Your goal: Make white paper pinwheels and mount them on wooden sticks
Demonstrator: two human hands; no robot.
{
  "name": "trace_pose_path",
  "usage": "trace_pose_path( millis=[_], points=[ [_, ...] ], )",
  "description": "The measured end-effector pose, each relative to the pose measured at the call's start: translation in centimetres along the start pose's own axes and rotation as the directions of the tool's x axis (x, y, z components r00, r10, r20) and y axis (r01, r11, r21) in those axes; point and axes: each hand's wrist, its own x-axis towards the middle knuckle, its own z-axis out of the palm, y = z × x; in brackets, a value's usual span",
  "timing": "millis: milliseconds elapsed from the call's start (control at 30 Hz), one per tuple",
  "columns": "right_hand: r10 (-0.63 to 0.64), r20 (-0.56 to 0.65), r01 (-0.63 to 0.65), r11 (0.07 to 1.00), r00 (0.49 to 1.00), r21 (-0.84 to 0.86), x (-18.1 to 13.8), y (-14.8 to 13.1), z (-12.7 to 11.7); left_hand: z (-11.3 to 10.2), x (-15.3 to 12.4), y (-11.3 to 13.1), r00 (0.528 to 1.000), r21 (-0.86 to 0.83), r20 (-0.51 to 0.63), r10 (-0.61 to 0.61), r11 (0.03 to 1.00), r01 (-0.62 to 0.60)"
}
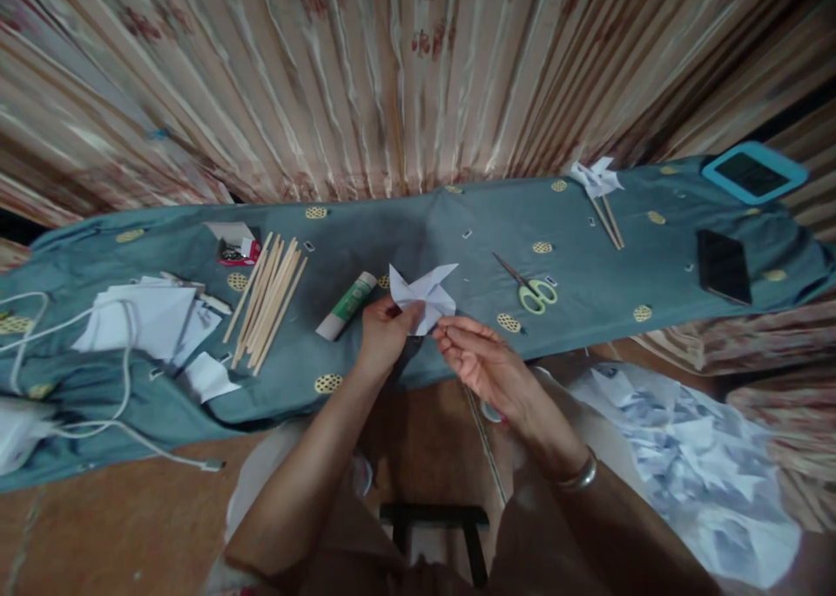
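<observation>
A folded white paper pinwheel shape [426, 293] is held up just above the near edge of the teal cloth-covered table [457, 230]. My left hand [385, 333] pinches its lower left part with closed fingers. My right hand [480, 359] pinches its lower right edge between thumb and fingertips; a metal bangle sits on that wrist. A glue stick [346, 307] lies just left of my left hand. Green-handled scissors [532, 289] lie to the right of the paper.
A bundle of wooden sticks [269, 304], a small box of pins [235, 249], white paper sheets [147, 317] and a white cable [124, 387] lie at left. A finished pinwheel on sticks [599, 186], a dark phone [722, 265] and a blue-cased device [754, 171] lie at right. Paper scraps [692, 465] cover the floor.
</observation>
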Motion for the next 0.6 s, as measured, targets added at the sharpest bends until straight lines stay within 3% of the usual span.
trace_pose_path(
  millis=[133,233,300,400,500,600],
  points=[
    [-0.135,-0.062,0.12,0.973,0.989,-0.196,-0.4,-1.1,-1.1,0.2,-0.2,-0.2,0.999,0.015,0.033,0.017,1.0,-0.018],
    [-0.283,-0.069,0.239,0.899,0.957,-0.368,-0.4,-1.6,-1.4,0.4,-0.5,-0.3,0.998,0.025,0.064,0.015,1.0,-0.016],
    [-0.4,-0.038,0.329,0.801,0.916,-0.5,-0.4,-1.5,-1.6,0.5,-0.7,-0.2,0.997,0.027,0.08,0.017,0.999,-0.019],
    [-0.519,0.034,0.381,0.58,0.854,-0.72,-0.5,-1.1,-1.9,0.6,-1.1,-0.1,0.996,0.011,0.094,0.0,1.0,-0.001],
    [-0.561,0.106,0.371,0.382,0.821,-0.846,-0.9,-0.8,-2.1,0.7,-1.6,-0.1,0.994,-0.005,0.11,-0.003,1.0,0.004],
    [-0.583,0.171,0.385,0.265,0.794,-0.884,-1.3,-0.8,-2.2,0.6,-2.0,-0.2,0.993,-0.011,0.119,0.013,1.0,-0.012]
  ],
)
